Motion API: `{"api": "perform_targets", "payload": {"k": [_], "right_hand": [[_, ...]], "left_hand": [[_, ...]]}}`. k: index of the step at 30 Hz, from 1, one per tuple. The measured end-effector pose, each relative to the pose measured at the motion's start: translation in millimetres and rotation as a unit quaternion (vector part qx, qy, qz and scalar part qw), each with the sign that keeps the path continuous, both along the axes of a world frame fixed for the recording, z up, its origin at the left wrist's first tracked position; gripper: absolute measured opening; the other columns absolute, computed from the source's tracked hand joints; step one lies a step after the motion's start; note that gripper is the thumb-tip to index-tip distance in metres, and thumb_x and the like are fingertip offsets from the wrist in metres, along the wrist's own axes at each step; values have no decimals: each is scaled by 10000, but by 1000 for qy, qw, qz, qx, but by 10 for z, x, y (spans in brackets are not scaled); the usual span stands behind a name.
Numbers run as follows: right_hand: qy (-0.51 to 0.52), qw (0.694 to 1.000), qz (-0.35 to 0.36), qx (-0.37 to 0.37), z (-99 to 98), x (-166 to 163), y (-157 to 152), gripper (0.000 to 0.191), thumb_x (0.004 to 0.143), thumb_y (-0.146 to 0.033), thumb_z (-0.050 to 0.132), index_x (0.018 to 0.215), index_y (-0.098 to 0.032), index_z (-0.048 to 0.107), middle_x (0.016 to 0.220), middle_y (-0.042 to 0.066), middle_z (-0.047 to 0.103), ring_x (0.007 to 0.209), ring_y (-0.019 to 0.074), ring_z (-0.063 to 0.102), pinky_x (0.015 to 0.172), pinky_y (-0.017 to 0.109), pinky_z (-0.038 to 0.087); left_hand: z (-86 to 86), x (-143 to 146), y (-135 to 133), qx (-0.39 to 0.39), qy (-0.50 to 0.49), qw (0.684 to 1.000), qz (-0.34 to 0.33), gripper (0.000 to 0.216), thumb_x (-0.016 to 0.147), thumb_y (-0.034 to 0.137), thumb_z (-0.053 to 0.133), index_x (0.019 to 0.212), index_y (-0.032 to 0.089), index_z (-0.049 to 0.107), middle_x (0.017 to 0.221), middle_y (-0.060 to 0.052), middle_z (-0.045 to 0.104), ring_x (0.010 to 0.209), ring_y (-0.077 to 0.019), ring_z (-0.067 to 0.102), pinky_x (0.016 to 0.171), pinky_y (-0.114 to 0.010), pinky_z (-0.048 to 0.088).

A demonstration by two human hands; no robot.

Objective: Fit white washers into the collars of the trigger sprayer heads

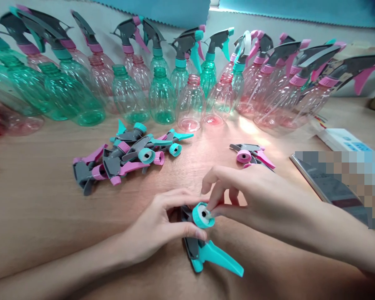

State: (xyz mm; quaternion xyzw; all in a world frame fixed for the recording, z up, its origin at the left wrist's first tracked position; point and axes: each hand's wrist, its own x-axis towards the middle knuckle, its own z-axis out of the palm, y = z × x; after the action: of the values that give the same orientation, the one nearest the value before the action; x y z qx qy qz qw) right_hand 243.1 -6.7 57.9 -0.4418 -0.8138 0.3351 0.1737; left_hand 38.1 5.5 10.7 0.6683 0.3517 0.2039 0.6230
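My left hand [165,221] grips a grey and turquoise trigger spray head [192,246], its fingers behind the turquoise collar and its thumb in front. The collar's open end faces up toward me and shows a white disc with a dark hole. At the collar's right rim, my right hand [237,191] has its thumb and index finger pinched together, touching the inside edge. Whatever lies between those fingertips is too small to make out. The turquoise trigger points down to the right.
Loose spray heads lie in a pile [121,158] at the left, with more pink and grey ones [250,156] at the right. Green bottles [162,100] and clear pink bottles [190,104] line the back, many fitted with spray heads. A phone [328,187] rests at the right.
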Motion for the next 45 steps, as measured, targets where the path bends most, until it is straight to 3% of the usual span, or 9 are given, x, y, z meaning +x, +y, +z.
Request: {"api": "perform_targets", "payload": {"k": [6, 14, 19, 24, 27, 31, 36, 42, 45], "right_hand": [[9, 1000, 13, -14, 27, -34, 2, 62, 789, -149, 616, 782, -207, 594, 852, -23, 675, 632, 81, 558, 551, 189, 405], [-3, 1000, -14, 0, 63, 7, -39, 123, 774, -168, 655, 837, -227, 566, 767, -54, 668, 624, 77, 568, 517, 164, 401], [9, 1000, 16, -6, 26, -12, -20, 125, 770, -105, 631, 829, -206, 590, 855, -25, 681, 653, 81, 573, 556, 177, 417], [45, 998, 16, -29, 23, -28, 10, 111, 780, -115, 647, 829, -198, 591, 840, -31, 683, 708, 83, 604, 603, 180, 430], [15, 998, -4, -56, 25, -17, 1, 96, 781, -159, 650, 787, -195, 561, 780, -39, 678, 686, 87, 608, 569, 182, 424], [-54, 998, -26, -37, 25, -7, -37, 87, 779, -163, 620, 737, -203, 555, 698, -53, 638, 604, 88, 564, 504, 193, 368], [-11, 997, -5, -70, 21, -23, -46, 52, 792, -158, 607, 789, -192, 567, 766, -37, 665, 685, 99, 593, 571, 212, 404], [-3, 998, -5, -68, 79, -3, -64, 46, 801, -163, 613, 817, -203, 597, 791, -45, 672, 718, 99, 591, 596, 218, 424], [-13, 999, -11, -32, 188, 88, -53, 23, 818, -238, 625, 830, -224, 612, 800, -46, 678, 699, 100, 597, 565, 215, 444]], "left_hand": [[9, -4, 5, 49, 3, 998, -35, 255, 684, 196, 787, 925, 266, 740, 789, 30, 585, 776, -141, 524, 694, -214, 441], [-13, -8, -9, 1, -9, 1000, -18, 382, 696, 182, 768, 1056, 293, 705, 874, 9, 582, 839, -162, 540, 693, -226, 455], [-9, -9, -3, 31, 4, 999, -19, 301, 692, 167, 776, 965, 286, 732, 822, 34, 566, 811, -139, 532, 685, -204, 424], [-15, -3, 12, 41, -19, 998, -32, 230, 702, 169, 775, 914, 245, 727, 899, 31, 612, 890, -156, 555, 756, -214, 434], [-16, -1, 6, 54, -15, 998, -31, 178, 704, 183, 775, 868, 223, 719, 895, 28, 618, 863, -150, 560, 749, -218, 435], [-14, 0, -19, 64, -9, 998, -12, 206, 688, 171, 780, 877, 210, 708, 881, 15, 621, 827, -155, 567, 733, -241, 447], [-24, -2, -33, 104, 10, 994, -20, 190, 679, 223, 791, 837, 182, 693, 849, 6, 604, 813, -158, 562, 713, -244, 442], [-61, 7, -58, 157, 15, 987, -15, 267, 700, 254, 773, 926, 176, 655, 864, 2, 601, 778, -148, 561, 683, -243, 437], [-55, 22, -80, 193, 23, 981, -20, 334, 723, 210, 737, 1037, 193, 625, 890, 3, 607, 794, -147, 569, 707, -249, 443]]}}
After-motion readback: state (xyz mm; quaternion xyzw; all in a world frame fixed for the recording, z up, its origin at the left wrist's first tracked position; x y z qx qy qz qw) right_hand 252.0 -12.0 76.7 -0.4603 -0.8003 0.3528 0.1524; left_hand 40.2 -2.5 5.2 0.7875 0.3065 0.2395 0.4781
